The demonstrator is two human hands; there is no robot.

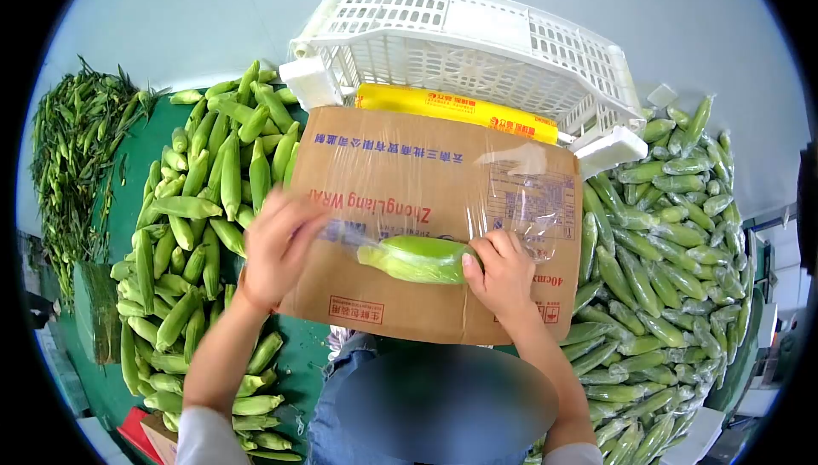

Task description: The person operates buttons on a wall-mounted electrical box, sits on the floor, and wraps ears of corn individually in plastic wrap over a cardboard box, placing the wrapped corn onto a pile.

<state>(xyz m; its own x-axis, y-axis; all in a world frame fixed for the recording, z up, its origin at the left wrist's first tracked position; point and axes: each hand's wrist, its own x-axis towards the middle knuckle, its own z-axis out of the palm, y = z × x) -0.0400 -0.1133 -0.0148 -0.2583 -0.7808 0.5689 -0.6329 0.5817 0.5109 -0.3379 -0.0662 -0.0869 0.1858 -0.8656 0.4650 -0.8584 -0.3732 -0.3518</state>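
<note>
Corn ear [419, 259], green, glossy under clear film [348, 233], lies on printed cardboard [409, 184]; yellow carton [456, 111] lies between cardboard and white crate [477, 31]. Left hand [281, 239]: grip pinched on film. Right hand [503, 271]: grip closed on ear's end.

Greens all around me, with brown, white and yellow.
My corn cob [417, 262] is bright green, fading to pale yellow-green at 1 end, with glossy white glints on the clear film [362, 238]. My cardboard [341, 209] is brown, printed in 2 colours, blue and red. The roll [452, 107] is yellow with red print; the crate [486, 24] is white, patterned with rows of slots. The tabletop [294, 341] is deep green, my jeans [328, 414] blue.
</note>
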